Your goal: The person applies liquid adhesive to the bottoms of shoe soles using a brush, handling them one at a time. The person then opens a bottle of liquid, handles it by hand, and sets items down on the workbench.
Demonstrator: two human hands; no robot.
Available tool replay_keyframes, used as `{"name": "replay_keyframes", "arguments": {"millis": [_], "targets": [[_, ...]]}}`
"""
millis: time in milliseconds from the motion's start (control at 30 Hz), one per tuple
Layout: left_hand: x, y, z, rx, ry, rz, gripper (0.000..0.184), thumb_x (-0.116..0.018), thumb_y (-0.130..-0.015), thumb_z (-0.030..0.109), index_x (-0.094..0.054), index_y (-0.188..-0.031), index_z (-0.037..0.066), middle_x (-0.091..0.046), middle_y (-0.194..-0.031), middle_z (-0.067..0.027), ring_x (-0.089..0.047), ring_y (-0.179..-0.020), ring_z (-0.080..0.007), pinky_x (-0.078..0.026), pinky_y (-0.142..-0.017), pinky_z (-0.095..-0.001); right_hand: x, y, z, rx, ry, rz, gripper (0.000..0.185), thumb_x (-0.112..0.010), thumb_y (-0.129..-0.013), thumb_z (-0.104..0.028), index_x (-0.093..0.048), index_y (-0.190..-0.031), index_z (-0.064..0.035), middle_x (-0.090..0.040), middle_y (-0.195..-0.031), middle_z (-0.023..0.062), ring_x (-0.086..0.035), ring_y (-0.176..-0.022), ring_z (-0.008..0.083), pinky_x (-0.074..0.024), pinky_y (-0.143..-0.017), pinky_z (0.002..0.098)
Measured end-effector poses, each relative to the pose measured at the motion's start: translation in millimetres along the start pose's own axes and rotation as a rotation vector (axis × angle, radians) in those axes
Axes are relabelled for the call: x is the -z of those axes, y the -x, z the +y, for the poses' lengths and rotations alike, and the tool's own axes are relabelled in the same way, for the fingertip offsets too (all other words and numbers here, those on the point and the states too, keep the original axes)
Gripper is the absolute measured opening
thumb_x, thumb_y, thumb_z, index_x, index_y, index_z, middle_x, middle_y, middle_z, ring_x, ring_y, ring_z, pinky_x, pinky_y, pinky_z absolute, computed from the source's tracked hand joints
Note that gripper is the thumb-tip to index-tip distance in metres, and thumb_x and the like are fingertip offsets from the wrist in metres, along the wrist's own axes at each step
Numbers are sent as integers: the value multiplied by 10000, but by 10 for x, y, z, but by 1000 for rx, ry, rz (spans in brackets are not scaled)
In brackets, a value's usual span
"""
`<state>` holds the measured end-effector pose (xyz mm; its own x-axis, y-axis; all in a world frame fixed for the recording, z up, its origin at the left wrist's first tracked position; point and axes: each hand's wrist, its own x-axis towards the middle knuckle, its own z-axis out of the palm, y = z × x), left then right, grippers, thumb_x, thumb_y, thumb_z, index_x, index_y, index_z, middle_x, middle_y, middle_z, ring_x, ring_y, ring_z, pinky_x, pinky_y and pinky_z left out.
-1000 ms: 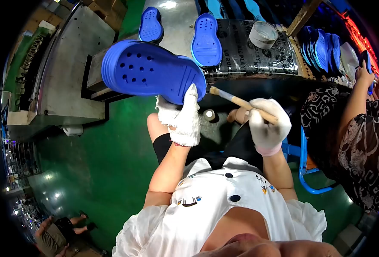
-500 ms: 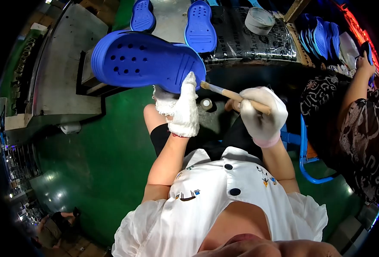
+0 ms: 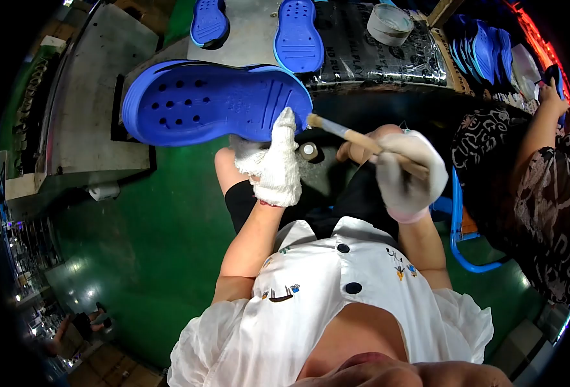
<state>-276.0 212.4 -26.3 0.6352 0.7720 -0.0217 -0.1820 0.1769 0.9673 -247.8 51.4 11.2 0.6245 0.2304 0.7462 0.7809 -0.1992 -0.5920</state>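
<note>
A large blue shoe sole [image 3: 224,103] with rows of round holes at its wide end is held up in front of me. My left hand [image 3: 275,158], in a white knit glove, grips its narrow end, thumb on the upper face and the other fingers underneath, partly hidden. In my right hand [image 3: 412,171], also gloved in white, is a wooden-handled brush [image 3: 356,137]. Its bristles sit at the sole's narrow end, by the edge; whether they touch it I cannot tell.
Two more blue soles [image 3: 299,42] [image 3: 209,22] lie on the bench, beside a black-wrapped surface [image 3: 378,61] bearing a round white tub [image 3: 389,26]. Stacked blue pieces [image 3: 485,55] stand farther right. A co-worker [image 3: 523,148] sits at my right, near a blue chair frame [image 3: 456,226].
The sole has shifted slightly left and down, its wide end lowered. My right hand has moved a little right and down, and the brush tip slightly right.
</note>
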Motion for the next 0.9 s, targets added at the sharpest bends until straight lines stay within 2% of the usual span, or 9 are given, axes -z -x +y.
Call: {"name": "replay_keyframes", "arguments": {"millis": [267,333,467,633,667,733,767,833,900], "targets": [[-19,11,8,6,-9,-19,430,-694,-808,18,-508,-1195,22,-600,-1098,-81,-606,-931,-146,-518,-789,-286,2,46,23,-25,-29,35,151,-672,-706,35,-634,-836,-33,-655,-712,73,-536,-514,171,-416,-503,263],[-47,-9,-42,-43,101,-22,372,-724,-785,36,-543,-1106,-18,-626,-954,-73,-594,-736,-102,-508,-608,-227,-26,40,25,-22,-36,31,146,-670,-705,39,-634,-829,-31,-651,-705,75,-532,-512,169,-415,-501,264],[-36,-9,9,25,85,-31,369,-708,-794,17,-532,-1117,-9,-622,-965,-75,-596,-756,-106,-520,-658,-235,-19,58,52,-19,59,69,153,-671,-704,22,-638,-836,-48,-641,-690,64,-523,-508,177,-414,-499,267],[-35,1,86,115,124,-82,362,-685,-808,7,-518,-1129,24,-607,-988,-75,-589,-684,-109,-487,-477,-214,-1,12,11,45,152,-57,183,-656,-690,52,-635,-846,-41,-610,-656,66,-513,-502,177,-409,-482,266],[-34,12,101,112,126,-84,362,-685,-808,7,-518,-1129,24,-607,-988,-75,-589,-684,-109,-487,-477,-214,3,27,45,43,160,-47,172,-653,-696,53,-641,-840,-40,-613,-664,68,-518,-506,178,-410,-481,269],[-28,16,127,86,33,-94,420,-679,-828,31,-495,-1205,27,-603,-1066,-74,-610,-888,-133,-519,-757,-266,-3,69,64,-4,95,29,172,-666,-689,39,-643,-835,-50,-619,-672,58,-521,-508,181,-411,-484,271],[-39,18,130,83,34,-92,420,-679,-828,31,-495,-1205,27,-603,-1066,-74,-610,-888,-133,-519,-757,-266,2,87,61,-59,29,101,173,-678,-682,24,-645,-830,-60,-625,-680,47,-524,-509,184,-412,-488,273],[-75,29,125,54,143,-43,359,-688,-802,3,-509,-1113,21,-607,-964,-75,-573,-629,-110,-457,-418,-208,17,79,26,-83,-1,72,168,-680,-684,20,-633,-825,-57,-634,-695,50,-530,-513,188,-414,-488,276],[-70,23,94,68,124,-47,355,-691,-799,2,-515,-1106,17,-608,-962,-78,-573,-631,-105,-454,-417,-204,-5,41,-15,5,-14,-45,150,-661,-697,39,-623,-820,-35,-632,-695,75,-533,-517,195,-420,-485,281]]}}
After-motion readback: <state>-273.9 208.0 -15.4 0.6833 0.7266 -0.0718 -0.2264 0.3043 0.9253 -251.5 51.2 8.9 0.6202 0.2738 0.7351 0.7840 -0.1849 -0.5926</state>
